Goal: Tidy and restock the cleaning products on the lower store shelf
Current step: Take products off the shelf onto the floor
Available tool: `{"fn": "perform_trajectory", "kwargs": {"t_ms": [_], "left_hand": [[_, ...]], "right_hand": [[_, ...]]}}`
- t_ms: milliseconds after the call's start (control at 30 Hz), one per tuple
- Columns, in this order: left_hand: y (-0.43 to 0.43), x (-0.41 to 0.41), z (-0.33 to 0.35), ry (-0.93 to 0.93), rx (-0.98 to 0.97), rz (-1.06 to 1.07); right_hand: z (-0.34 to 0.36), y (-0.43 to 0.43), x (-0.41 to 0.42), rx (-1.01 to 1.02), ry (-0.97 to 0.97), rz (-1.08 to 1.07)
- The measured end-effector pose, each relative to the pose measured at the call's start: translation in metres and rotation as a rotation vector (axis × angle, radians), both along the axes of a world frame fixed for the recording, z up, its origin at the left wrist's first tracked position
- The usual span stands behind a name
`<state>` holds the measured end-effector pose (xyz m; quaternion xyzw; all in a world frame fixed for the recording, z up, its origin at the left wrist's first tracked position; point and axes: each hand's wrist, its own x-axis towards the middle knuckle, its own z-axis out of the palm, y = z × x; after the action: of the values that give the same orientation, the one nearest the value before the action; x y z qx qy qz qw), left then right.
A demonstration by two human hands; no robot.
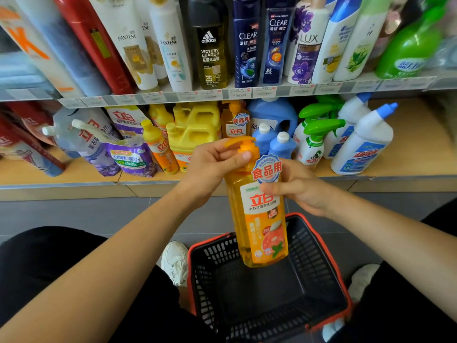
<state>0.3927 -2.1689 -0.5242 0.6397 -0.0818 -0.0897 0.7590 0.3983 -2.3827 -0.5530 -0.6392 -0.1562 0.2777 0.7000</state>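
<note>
An orange dish-soap pump bottle (262,219) with a round blue-rimmed tag hangs upright above the basket, in front of the lower shelf (408,169). My left hand (212,167) pinches its orange pump head from the left. My right hand (299,186) grips the bottle's shoulder and label from the right. On the shelf behind stand a matching orange pump bottle (235,122), yellow jugs (195,129), small blue bottles (282,144), green-trigger sprayers (314,142) and white toilet-cleaner bottles (363,142).
A black shopping basket (329,266) with a red rim sits on the grey floor between my knees, nothing visible inside. Refill pouches (128,152) lean at the shelf's left. The upper shelf (222,95) carries shampoo bottles. White shoes (175,261) flank the basket.
</note>
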Motion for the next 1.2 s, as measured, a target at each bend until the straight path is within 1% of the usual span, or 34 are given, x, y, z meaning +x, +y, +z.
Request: {"fn": "perform_trajectory", "kwargs": {"t_ms": [100, 133, 200, 233, 267, 367, 533, 733, 833, 967, 1067, 1133, 1200], "left_hand": [[0.004, 0.000, 0.004, -0.090, 0.184, 0.127], [0.007, 0.002, 0.006, -0.141, 0.294, 0.157], [0.014, 0.004, 0.008, -0.279, 0.585, 0.175], [0.017, 0.006, 0.010, -0.308, 0.673, 0.159], [0.019, 0.007, 0.011, -0.285, 0.678, 0.121], [0.021, 0.009, 0.014, -0.178, 0.607, -0.005], [0.016, 0.017, 0.003, -0.099, 0.593, -0.005], [0.017, 0.039, -0.035, -0.051, 0.809, -0.012], [0.027, 0.050, -0.062, 0.003, 0.934, -0.028], [0.042, 0.056, -0.105, 0.123, 1.059, -0.045], [0.050, 0.052, -0.135, 0.212, 1.073, -0.064], [0.053, 0.050, -0.151, 0.223, 1.119, -0.084], [0.060, 0.048, -0.158, 0.216, 1.125, -0.067]], "right_hand": [[-0.006, 0.003, 0.001, -0.159, -0.177, -0.165], [-0.007, 0.004, 0.002, -0.203, -0.246, -0.191], [-0.012, 0.004, 0.003, -0.257, -0.344, -0.197], [-0.014, 0.004, 0.005, -0.271, -0.373, -0.192], [-0.016, 0.003, 0.006, -0.280, -0.397, -0.184], [-0.022, 0.004, 0.012, -0.295, -0.427, -0.125], [-0.032, 0.007, 0.033, -0.463, -0.417, 0.026], [-0.056, 0.012, 0.060, -0.683, -0.450, 0.043], [-0.063, 0.014, 0.073, -0.753, -0.464, 0.019], [-0.069, 0.018, 0.083, -0.763, -0.432, 0.000], [-0.073, 0.026, 0.089, -0.751, -0.429, -0.003], [-0.074, 0.036, 0.093, -0.734, -0.449, -0.024], [-0.074, 0.047, 0.098, -0.698, -0.469, -0.062]]}}
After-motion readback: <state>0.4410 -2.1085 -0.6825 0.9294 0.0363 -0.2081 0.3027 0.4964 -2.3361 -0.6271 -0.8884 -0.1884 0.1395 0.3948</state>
